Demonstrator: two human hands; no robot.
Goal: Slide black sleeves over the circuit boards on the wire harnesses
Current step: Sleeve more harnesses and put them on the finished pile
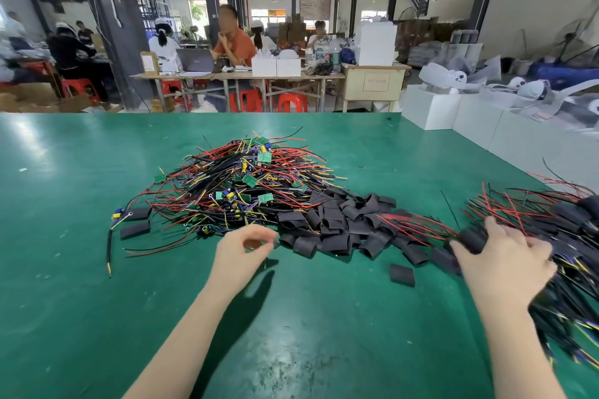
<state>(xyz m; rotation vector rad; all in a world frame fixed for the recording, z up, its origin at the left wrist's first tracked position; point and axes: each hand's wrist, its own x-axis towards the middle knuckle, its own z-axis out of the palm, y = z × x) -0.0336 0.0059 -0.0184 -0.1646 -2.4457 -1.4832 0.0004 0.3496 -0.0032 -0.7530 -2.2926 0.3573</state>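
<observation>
Head view — downward (close) over table (81, 236)

Glossy green tabletop (81, 269), matt black sleeves (334, 230)

I can read nothing for certain: the pale label (376, 82) on the cream cabinet front (356, 87) past the green table's far edge carries print too blurred.

On your bench (81, 269) the harness pile (240, 178) lies ahead, sleeves (340, 227) just right of it, finished harnesses (551, 223) far right.
</observation>
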